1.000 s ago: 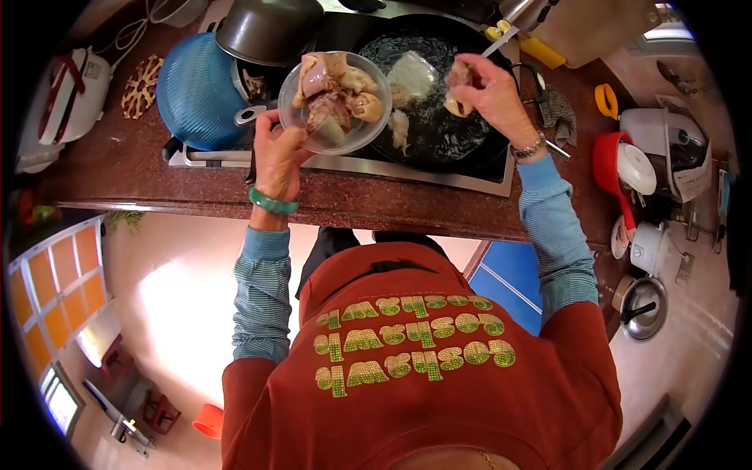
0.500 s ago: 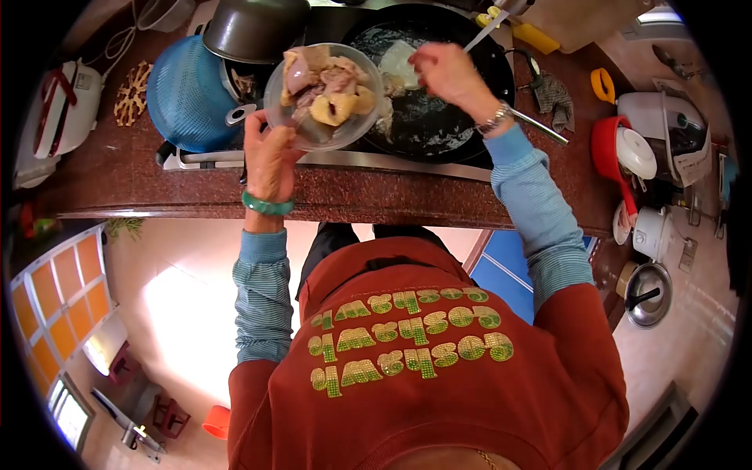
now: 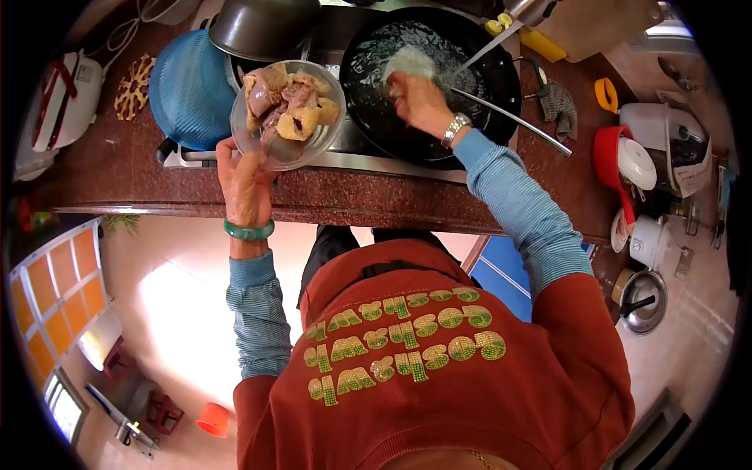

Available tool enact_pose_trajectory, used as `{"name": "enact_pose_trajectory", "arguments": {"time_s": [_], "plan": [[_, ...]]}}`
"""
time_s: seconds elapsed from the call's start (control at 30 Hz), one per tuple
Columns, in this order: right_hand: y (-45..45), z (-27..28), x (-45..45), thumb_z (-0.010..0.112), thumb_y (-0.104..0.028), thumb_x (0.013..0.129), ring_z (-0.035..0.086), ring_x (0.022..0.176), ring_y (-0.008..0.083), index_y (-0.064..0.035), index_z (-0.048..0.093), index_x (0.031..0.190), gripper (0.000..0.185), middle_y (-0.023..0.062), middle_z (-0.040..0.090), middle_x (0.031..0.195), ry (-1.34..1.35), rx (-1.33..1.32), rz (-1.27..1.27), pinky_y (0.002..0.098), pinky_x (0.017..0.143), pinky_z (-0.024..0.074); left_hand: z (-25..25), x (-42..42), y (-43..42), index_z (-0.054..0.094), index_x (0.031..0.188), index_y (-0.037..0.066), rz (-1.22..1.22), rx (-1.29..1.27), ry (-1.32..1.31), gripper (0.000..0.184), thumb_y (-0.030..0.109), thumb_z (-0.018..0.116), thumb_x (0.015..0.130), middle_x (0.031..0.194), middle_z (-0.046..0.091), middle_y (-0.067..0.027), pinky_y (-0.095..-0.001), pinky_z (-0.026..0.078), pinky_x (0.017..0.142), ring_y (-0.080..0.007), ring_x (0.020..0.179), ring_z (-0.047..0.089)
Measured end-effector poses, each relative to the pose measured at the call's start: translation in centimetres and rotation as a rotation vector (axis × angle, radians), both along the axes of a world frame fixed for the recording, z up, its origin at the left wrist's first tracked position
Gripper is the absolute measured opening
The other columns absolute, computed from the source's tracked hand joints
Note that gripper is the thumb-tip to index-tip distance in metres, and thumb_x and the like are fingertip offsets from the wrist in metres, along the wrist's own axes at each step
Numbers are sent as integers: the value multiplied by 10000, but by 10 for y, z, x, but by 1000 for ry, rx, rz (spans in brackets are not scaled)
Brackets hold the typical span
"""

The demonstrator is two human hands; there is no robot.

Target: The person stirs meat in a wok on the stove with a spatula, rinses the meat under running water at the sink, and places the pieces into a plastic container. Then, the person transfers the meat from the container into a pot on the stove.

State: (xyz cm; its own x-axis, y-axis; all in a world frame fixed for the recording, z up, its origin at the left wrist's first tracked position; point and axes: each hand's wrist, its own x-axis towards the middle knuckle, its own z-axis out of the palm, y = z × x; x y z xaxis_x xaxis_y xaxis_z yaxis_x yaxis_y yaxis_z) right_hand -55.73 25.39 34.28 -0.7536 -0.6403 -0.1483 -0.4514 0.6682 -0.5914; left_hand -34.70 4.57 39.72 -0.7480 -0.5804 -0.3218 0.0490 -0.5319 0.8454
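Note:
A clear round plastic bowl (image 3: 333, 137) with pale meat pieces (image 3: 299, 121) in it is held by its near rim in my left hand (image 3: 246, 184), above the front edge of the stove. My right hand (image 3: 421, 106) reaches over the large black wok (image 3: 505, 86), close to a whitish translucent lump (image 3: 410, 63) in the liquid. Its fingers are bent and blurred, and what they may hold cannot be made out. The wok's metal handle (image 3: 521, 121) points to the near right.
A blue mesh basket (image 3: 188, 94) and a dark pot (image 3: 262, 27) stand left of the wok. A faucet spout (image 3: 489, 47) slants over the wok. Right of it lie a grey cloth (image 3: 558, 110), yellow tape (image 3: 605, 97) and a red pan (image 3: 606, 157).
My left hand has drawn the bowl left and nearer. My right hand, which held a meat piece over the wok's right side, has moved left and sits beside the whitish lump.

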Motion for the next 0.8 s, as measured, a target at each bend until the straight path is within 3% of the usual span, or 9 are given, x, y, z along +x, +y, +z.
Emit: {"name": "enact_pose_trajectory", "arguments": {"time_s": [0.1, 0.17, 0.33, 0.4, 0.47, 0.53, 0.57, 0.63, 0.8], "plan": [[-5, -21, -15, 575, -103, 687, 598, 834, 359, -103, 578, 951, 264, 164, 621, 853, 75, 19, -39, 440, 728, 482, -1, -3, 0, 390, 1025, 88, -3, 1, 0, 350, 28, 574, 734, 935, 503, -44, -180, 411, 557, -95, 728, 480], [-13, -30, -13, 605, -168, 693, 593, 852, 352, -118, 581, 1003, 315, 159, 624, 869, 89, 229, 101, 426, 754, 483, 2, -4, 3, 394, 1019, 89, -1, 5, -15, 346, 22, 574, 732, 929, 505, -44, -173, 405, 547, -90, 714, 478], [-18, -32, -10, 629, -246, 700, 598, 871, 328, -130, 600, 1000, 323, 150, 631, 913, 101, 306, 186, 405, 764, 485, 4, -5, 6, 394, 1023, 88, -8, -17, -19, 337, 29, 565, 738, 942, 504, -48, -184, 408, 554, -96, 739, 479], [-9, -40, -21, 637, -266, 701, 604, 853, 322, -122, 604, 988, 323, 145, 633, 909, -74, 216, 173, 400, 749, 484, 4, -7, 6, 394, 1027, 88, 5, -21, -18, 337, 33, 563, 741, 945, 503, -49, -186, 408, 555, -98, 747, 479], [6, -32, -32, 626, -257, 729, 611, 825, 282, -88, 602, 964, 290, 130, 639, 900, -34, 144, 156, 373, 703, 486, -5, -6, 1, 393, 1034, 85, -27, -26, 9, 337, 38, 557, 743, 946, 501, -52, -208, 424, 569, -107, 766, 484], [27, -1, -40, 598, -205, 754, 598, 748, 228, -75, 603, 898, 195, 96, 629, 811, -621, -222, -299, 344, 624, 470, 0, -7, 2, 391, 1038, 82, -33, -25, 1, 341, 39, 557, 743, 943, 501, -57, -231, 443, 580, -111, 760, 485], [41, -13, -54, 648, -187, 742, 596, 706, 196, -82, 569, 944, 241, 81, 621, 822, -477, -349, -244, 320, 573, 481, 0, -7, 1, 391, 1038, 81, -44, -23, 0, 341, 40, 558, 743, 946, 503, -62, -239, 452, 589, -116, 766, 494], [62, -12, -74, 640, -151, 775, 604, 762, 203, -70, 539, 973, 237, 85, 594, 902, -367, -477, -193, 340, 599, 520, 5, -12, 7, 388, 1039, 80, -42, -4, 13, 345, 41, 561, 743, 965, 514, -79, -269, 492, 632, -144, 792, 528], [70, -7, -87, 605, -93, 825, 600, 892, 220, -64, 514, 1015, 213, 85, 567, 1018, -192, -508, -184, 389, 686, 568, -3, -12, 7, 384, 1041, 77, -60, -12, 17, 352, 39, 565, 741, 980, 519, -90, -313, 515, 675, -165, 812, 542]]}}
